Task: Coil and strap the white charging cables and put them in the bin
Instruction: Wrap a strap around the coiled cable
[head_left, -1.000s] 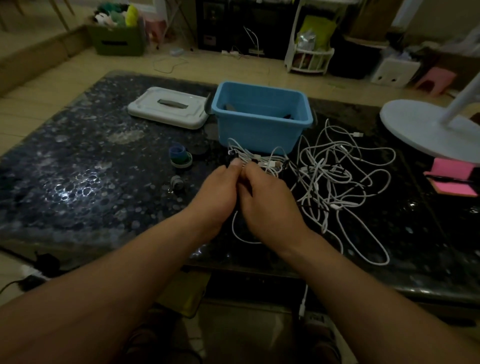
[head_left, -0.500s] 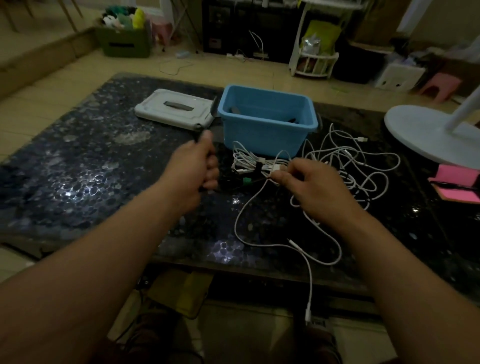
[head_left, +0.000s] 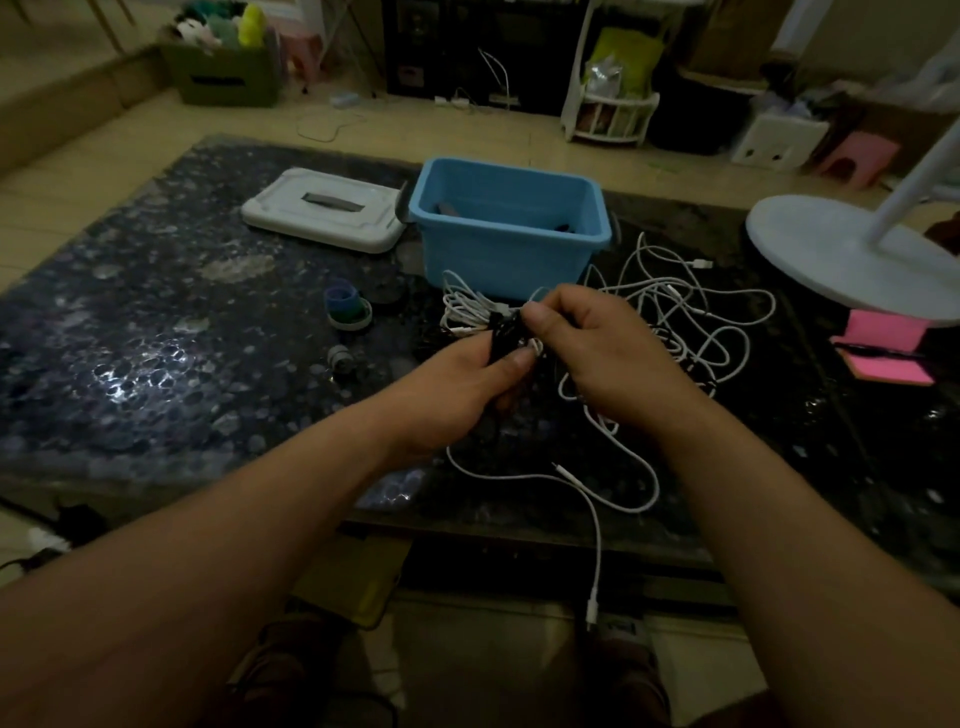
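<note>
Against 0.5 s ago: the grips, then apart, have closed up again in front of the bin's near wall. The left grip (head_left: 467, 382) has moved right and its thumb now presses the black strap (head_left: 503, 336). The right grip (head_left: 597, 358) has shifted left and pinches the white cable (head_left: 592, 607) against the strap. The tape rolls (head_left: 347, 309), hidden behind the left grip then, show again. Against 1.0 s ago: a longer loop of cable is drawn out toward the table's near edge.
</note>
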